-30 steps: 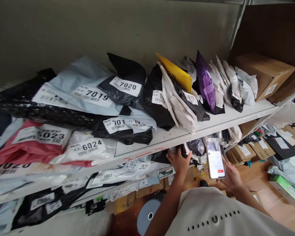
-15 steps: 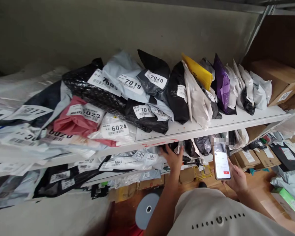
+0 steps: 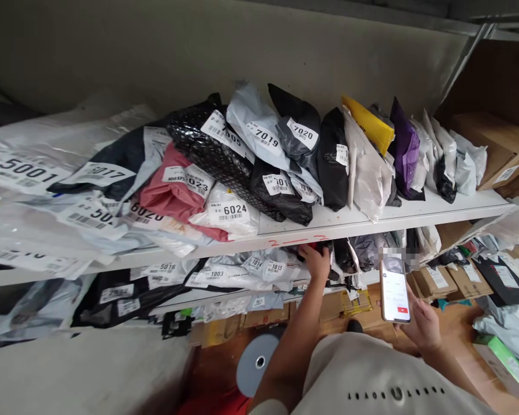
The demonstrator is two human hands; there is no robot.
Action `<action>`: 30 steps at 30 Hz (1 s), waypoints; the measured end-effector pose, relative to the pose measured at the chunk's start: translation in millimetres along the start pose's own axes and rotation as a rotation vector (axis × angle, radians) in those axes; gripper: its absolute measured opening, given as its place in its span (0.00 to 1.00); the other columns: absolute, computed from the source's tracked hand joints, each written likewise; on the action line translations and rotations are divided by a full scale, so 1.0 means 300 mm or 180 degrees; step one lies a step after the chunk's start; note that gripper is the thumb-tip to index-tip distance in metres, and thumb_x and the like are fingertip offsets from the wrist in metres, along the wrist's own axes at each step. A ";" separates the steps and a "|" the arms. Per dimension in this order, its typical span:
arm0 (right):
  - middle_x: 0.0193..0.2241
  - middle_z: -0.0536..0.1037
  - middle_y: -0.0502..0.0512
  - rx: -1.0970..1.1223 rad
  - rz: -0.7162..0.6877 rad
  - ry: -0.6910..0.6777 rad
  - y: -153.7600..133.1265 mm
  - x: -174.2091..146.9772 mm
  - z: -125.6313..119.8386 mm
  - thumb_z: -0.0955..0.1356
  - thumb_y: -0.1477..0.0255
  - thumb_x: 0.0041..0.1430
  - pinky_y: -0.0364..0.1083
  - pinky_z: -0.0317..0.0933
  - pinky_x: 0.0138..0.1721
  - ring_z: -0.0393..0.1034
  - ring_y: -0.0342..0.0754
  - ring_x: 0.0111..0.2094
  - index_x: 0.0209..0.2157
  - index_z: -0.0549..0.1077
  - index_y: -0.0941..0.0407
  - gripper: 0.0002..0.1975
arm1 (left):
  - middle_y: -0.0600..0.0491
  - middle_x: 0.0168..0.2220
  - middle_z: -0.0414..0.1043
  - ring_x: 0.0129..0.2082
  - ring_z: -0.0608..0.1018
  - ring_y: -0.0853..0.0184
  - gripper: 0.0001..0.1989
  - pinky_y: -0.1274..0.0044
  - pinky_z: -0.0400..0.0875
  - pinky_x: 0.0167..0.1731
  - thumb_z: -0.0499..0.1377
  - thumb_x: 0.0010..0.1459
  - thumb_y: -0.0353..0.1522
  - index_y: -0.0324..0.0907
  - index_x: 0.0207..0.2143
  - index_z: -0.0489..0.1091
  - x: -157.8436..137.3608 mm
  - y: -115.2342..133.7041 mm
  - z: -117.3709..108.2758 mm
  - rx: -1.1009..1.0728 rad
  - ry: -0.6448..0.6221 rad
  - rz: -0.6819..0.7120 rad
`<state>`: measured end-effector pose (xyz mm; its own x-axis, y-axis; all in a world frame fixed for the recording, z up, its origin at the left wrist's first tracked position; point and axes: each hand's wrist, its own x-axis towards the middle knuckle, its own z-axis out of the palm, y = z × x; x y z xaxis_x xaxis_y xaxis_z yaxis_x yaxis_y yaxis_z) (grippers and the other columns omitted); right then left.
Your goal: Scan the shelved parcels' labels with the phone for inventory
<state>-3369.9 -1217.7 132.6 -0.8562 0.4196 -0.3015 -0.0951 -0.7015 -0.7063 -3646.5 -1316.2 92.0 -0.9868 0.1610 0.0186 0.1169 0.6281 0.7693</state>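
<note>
Above, a long shelf (image 3: 337,222) carries labelled bags (image 3: 262,129); below its edge, a lower shelf (image 3: 181,301) holds dark bags (image 3: 342,256), where the left hand (image 3: 316,262) reaches in half spread, its hold too hidden to tell; to the side, the right hand (image 3: 422,324) curls around a lit phone (image 3: 395,291).

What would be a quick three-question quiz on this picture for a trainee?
1. Which hand holds the phone?
2. True or false: as pictured, the yellow packet is left of the purple packet.
3. Where is the left hand? (a) on the cardboard box; (b) just below the edge of the upper shelf; (c) on the phone.

Key: 1. The right hand. 2. True. 3. b.
</note>
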 end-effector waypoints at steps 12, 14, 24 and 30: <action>0.50 0.81 0.62 0.0077 -0.0094 0.0117 0.057 -0.067 0.034 0.77 0.55 0.46 0.46 0.68 0.21 0.78 0.65 0.44 0.69 0.57 0.46 0.51 | 0.36 0.56 0.72 0.58 0.73 0.45 0.27 0.55 0.67 0.59 0.48 0.68 0.46 0.38 0.48 0.79 0.005 0.074 -0.013 0.0911 -0.0704 0.0186; 0.51 0.80 0.62 0.0103 -0.0024 0.0015 0.061 -0.068 0.061 0.77 0.54 0.45 0.47 0.68 0.21 0.77 0.67 0.45 0.68 0.59 0.44 0.49 | 0.34 0.61 0.68 0.65 0.64 0.39 0.28 0.49 0.56 0.64 0.46 0.69 0.46 0.38 0.49 0.80 0.045 0.047 -0.057 0.1065 -0.0568 0.0197; 0.44 0.82 0.58 0.0525 -0.0357 0.0099 0.162 -0.156 0.075 0.75 0.58 0.48 0.47 0.69 0.21 0.78 0.63 0.41 0.69 0.57 0.44 0.47 | 0.34 0.65 0.61 0.70 0.52 0.41 0.24 0.50 0.41 0.70 0.53 0.65 0.42 0.34 0.51 0.77 0.111 0.012 -0.042 0.1477 -0.0509 0.0990; 0.48 0.81 0.60 0.0679 -0.0590 0.0328 0.201 -0.216 0.036 0.76 0.59 0.48 0.48 0.70 0.22 0.78 0.63 0.42 0.69 0.57 0.44 0.48 | 0.33 0.62 0.67 0.68 0.62 0.55 0.26 0.71 0.49 0.71 0.49 0.67 0.40 0.28 0.51 0.75 0.093 0.056 0.013 0.1302 -0.0698 0.1095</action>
<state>-3325.6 -1293.5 116.5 -0.7592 0.6005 -0.2510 -0.3589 -0.7080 -0.6082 -3671.6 -1298.2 102.8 -0.8431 0.5347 0.0576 0.5039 0.7479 0.4322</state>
